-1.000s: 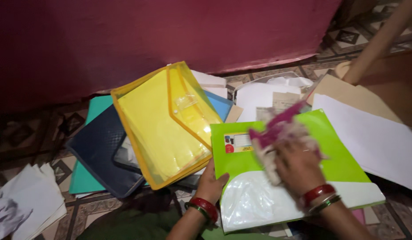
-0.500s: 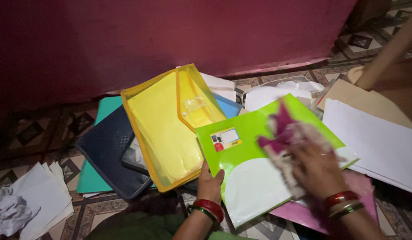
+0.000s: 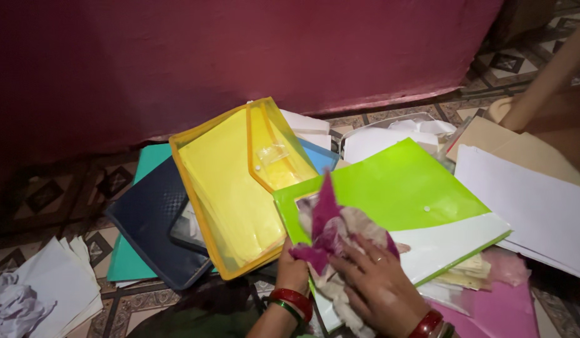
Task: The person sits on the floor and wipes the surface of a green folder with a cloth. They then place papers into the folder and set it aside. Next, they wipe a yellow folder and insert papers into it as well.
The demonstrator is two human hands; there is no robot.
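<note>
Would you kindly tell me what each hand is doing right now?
Left hand: grips the green folder edge.
Right hand: open, pressing a cloth on it.

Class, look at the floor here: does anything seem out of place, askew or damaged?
Yes. Folders lie askew in an overlapping heap: a yellow folder across a dark folder. Crumpled paper sits at lower left.

A soft, ragged cloth (image 3: 331,235) lies on the glossy green plastic folder (image 3: 403,188), beside a translucent yellow plastic envelope (image 3: 233,181).
</note>
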